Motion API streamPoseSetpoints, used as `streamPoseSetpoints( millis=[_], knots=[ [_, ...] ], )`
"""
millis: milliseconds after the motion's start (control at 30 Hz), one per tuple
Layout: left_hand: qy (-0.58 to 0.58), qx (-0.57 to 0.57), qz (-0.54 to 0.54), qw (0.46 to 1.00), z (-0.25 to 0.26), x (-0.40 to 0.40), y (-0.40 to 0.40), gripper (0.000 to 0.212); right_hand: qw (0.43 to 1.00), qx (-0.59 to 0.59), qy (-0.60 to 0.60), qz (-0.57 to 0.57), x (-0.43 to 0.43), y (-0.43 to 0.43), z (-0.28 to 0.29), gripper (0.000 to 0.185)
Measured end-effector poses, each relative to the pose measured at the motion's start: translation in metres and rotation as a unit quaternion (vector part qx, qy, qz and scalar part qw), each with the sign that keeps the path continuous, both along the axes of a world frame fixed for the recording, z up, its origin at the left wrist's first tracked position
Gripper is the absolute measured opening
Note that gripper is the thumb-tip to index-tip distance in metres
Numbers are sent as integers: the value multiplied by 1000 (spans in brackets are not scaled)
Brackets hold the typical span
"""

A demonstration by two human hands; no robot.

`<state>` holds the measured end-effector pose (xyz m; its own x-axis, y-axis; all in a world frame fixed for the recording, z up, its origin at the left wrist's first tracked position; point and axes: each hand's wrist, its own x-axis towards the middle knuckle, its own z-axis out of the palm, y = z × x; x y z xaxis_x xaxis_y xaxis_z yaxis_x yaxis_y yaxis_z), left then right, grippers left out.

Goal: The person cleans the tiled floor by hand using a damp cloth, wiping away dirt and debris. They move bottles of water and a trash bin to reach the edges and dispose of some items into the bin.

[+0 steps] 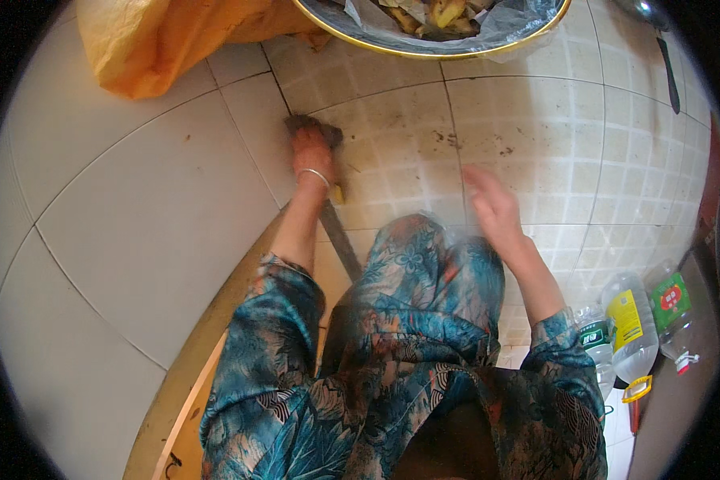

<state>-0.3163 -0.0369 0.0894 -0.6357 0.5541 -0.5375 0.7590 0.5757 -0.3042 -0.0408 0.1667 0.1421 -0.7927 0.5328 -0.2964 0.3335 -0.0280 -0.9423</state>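
My left hand point(312, 157), with a bangle at the wrist, presses a dark grey cloth point(315, 127) on the tiled floor point(396, 144), where the checked tiles meet plain ones. Beside that wrist lies a small yellow scrap point(338, 193). Over the checked tiles, in front of my knees, is my right hand point(493, 207), blurred, with nothing seen in it. Dark dirt specks point(447, 139) mark the tiles between and beyond the hands.
A gold-rimmed bin point(456, 55), lined with plastic and holding peelings, stands ahead. An orange bag point(138, 54) is at the upper left. A black-handled utensil point(668, 75) lies upper right. Several plastic bottles point(630, 330) are at my right; a wooden edge point(201, 342) runs at my left.
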Motion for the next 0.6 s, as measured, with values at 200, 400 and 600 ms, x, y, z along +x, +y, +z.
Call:
streamPoseSetpoints(
  millis=[200,400,600],
  knots=[
    [-151,278,170,934,34,63,23,44,1000,17,0,10,2,-5,3,30],
    [-44,394,233,888,51,89,-13,52,1000,-4,-24,19,12,-8,7,31],
    [11,356,294,887,-2,83,-57,55,997,19,-50,62,17,-9,6,31]
  ],
)
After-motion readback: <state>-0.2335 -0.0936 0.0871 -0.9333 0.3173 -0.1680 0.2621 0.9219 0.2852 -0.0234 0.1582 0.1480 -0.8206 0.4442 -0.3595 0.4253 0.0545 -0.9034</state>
